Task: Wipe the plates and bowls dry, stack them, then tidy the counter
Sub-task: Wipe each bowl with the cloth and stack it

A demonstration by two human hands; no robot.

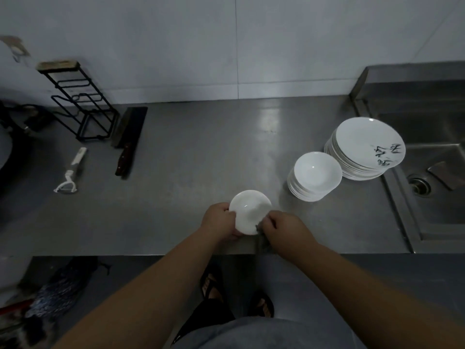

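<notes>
I have the small white ceramic bowl (pixel 249 210) lifted just above the front edge of the grey steel counter (pixel 201 152), well to the left of the stainless steel sink (pixel 432 172). My left hand (pixel 219 217) curls round the rim farthest from the sink, thumb over the edge, so the bowl sits tilted towards me with its inside open to wiping. My right hand (pixel 279 226) pinches a dark grey cloth (pixel 261 238) against the rim on the sink side; the rest of the cloth hangs below the counter edge.

The stack of white bowls (pixel 315 176) stands between this bowl and the sink, probably so each dried one goes over in a short reach. The stack of white plates with black brushwork (pixel 364 144) sits right at the sink's edge. Far from the sink lie a dark-bladed cleaver (pixel 129 139), a white peeler (pixel 71 172) and a black wire rack (pixel 80 104), which I judge are left for the tidying.
</notes>
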